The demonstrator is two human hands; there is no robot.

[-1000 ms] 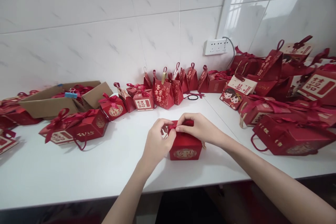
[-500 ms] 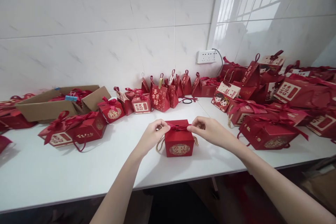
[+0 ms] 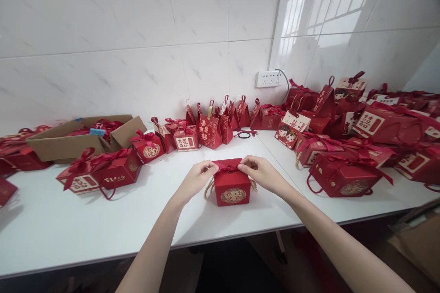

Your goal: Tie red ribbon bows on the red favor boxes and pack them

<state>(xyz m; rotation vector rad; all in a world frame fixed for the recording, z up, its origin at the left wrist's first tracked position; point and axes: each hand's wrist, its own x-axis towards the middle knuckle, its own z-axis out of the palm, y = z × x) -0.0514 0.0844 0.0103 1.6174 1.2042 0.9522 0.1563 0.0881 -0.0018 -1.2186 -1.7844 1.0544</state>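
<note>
A red gift box (image 3: 233, 192) with a gold round emblem on its front stands upright near the table's front edge. Across its top runs a dark red ribbon (image 3: 228, 165), knotted or looped at the middle. My left hand (image 3: 199, 177) pinches the ribbon at the box's left side, and my right hand (image 3: 259, 173) pinches it just right of the middle. Gold rope handles (image 3: 208, 187) stick out at both sides of the box. The fingertips hide part of the ribbon.
Small red bags (image 3: 209, 132) stand in a row by the wall. An open cardboard box (image 3: 62, 147) holds ribbon and a blue clip at left. Finished-looking red boxes (image 3: 347, 176) are piled at right. A power strip (image 3: 271, 79) is on the wall, and a black ring (image 3: 244, 135) lies below it.
My right hand has moved left along the box top, closer to the left hand. My left hand has shifted slightly left. The camera view has tilted a little.
</note>
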